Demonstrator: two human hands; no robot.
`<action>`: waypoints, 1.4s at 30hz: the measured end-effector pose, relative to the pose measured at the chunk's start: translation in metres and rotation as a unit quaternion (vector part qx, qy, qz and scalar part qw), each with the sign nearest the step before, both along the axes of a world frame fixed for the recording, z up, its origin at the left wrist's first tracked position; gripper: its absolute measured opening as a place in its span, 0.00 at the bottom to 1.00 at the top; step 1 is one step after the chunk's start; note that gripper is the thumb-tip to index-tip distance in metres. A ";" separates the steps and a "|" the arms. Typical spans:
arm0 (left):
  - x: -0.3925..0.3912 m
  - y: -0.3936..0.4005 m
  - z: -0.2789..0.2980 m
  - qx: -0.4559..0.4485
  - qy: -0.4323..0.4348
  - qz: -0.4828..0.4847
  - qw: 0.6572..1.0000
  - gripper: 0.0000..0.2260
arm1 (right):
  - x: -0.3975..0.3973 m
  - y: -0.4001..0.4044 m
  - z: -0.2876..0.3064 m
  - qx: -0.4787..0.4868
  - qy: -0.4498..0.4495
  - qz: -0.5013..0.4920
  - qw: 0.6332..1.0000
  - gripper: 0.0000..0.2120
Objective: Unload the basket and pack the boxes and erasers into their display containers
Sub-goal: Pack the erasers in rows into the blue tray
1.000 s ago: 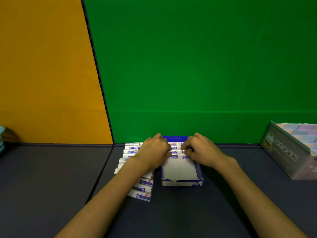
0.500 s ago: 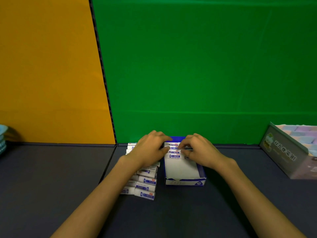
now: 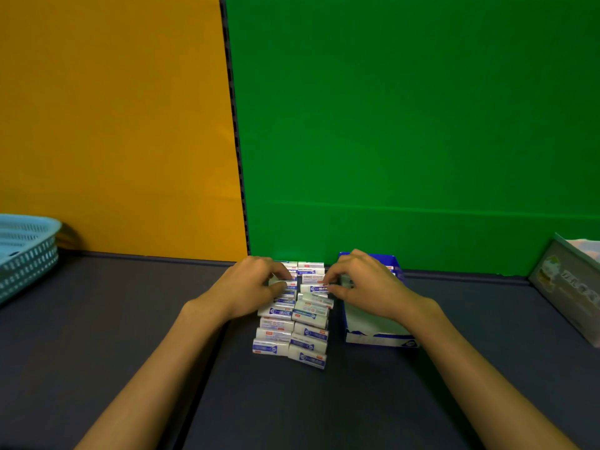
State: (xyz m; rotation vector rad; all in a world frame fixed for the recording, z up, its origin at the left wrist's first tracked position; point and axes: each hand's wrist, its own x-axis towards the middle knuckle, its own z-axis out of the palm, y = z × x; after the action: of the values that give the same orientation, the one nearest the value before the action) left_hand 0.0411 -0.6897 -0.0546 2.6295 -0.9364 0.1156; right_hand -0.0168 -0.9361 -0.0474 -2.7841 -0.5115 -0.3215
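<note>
Erasers being gathered for the blue display box

The erasers [image 3: 293, 319] lie in two rows on the table [image 3: 130, 319], just left of the blue display box [image 3: 373, 329]. The left hand [image 3: 253, 287] and right hand [image 3: 363, 284] pinch a few at the far end. Next, probably lift them together and set them snugly inside.

White-blue erasers [image 3: 293, 323], blue-white box [image 3: 376, 332], pale-blue perforated basket [image 3: 26, 251], greyish (blurry) box [image 3: 568, 287].

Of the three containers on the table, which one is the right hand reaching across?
The blue-and-white display box, just right of the erasers; the mesh basket and grey carton sit at the far edges.
</note>
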 end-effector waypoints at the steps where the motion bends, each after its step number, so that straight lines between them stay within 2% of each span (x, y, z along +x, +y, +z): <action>1: -0.001 0.004 -0.001 -0.003 0.006 0.003 1.000 0.11 | 0.000 0.004 -0.001 0.001 0.002 0.006 1.000 0.07; 9: -0.006 0.015 -0.005 0.009 0.045 -0.011 0.999 0.15 | -0.003 0.025 0.000 0.001 0.028 0.035 0.999 0.05; 19: -0.004 0.015 -0.010 -0.002 0.071 -0.014 0.997 0.12 | -0.010 0.030 -0.001 0.000 0.051 0.033 0.998 0.06; 26: -0.003 0.015 -0.010 0.003 0.062 -0.018 0.998 0.11 | -0.010 0.028 0.000 0.026 0.098 0.041 0.994 0.05; 32: -0.006 0.013 -0.012 -0.029 0.043 0.002 0.999 0.08 | -0.010 0.028 0.000 0.046 0.117 0.035 0.991 0.09; 42: -0.007 0.015 -0.012 -0.090 0.070 0.006 0.993 0.06 | -0.010 0.029 -0.001 0.030 0.119 0.043 0.992 0.07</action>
State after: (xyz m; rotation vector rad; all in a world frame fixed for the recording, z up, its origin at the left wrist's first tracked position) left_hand 0.0340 -0.6743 -0.0661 2.4433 -0.8216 0.0159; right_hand -0.0271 -0.9069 -0.0484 -2.6847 -0.5502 0.0145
